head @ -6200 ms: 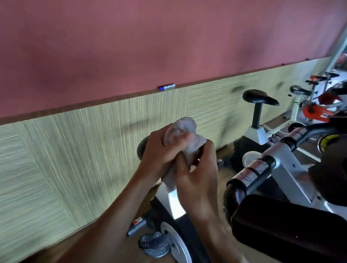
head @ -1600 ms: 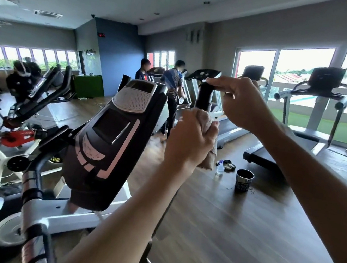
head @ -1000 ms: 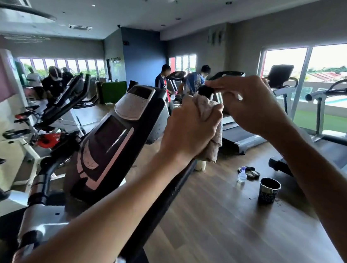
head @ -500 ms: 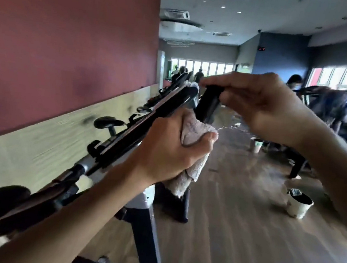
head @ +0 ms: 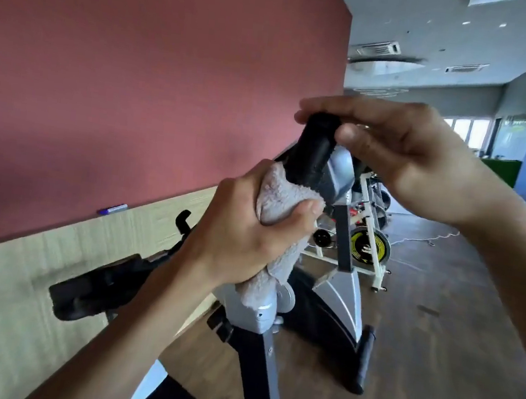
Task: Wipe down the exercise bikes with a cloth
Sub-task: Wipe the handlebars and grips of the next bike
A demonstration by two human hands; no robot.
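My left hand [head: 245,230] grips a grey fluffy cloth [head: 276,201] wrapped round the lower part of a black handlebar grip [head: 313,152] of the exercise bike [head: 336,293]. The cloth's loose end hangs down below my fist. My right hand [head: 397,155] holds the top end of the same grip, fingers over its tip and thumb against its side. The bike's silver and black frame and its black floor foot show below the hands.
A red wall with a pale wood-look lower panel [head: 33,271] runs along the left; a blue marker [head: 111,209] lies on its ledge. A black padded part [head: 97,285] sticks out at lower left. Another bike with a yellow flywheel [head: 369,249] stands behind. Wooden floor [head: 452,335] spreads to the right.
My view has swung left from the windows and treadmills to the red wall. Both hands stay on the handlebar grip, the left with the cloth, the right at the tip.
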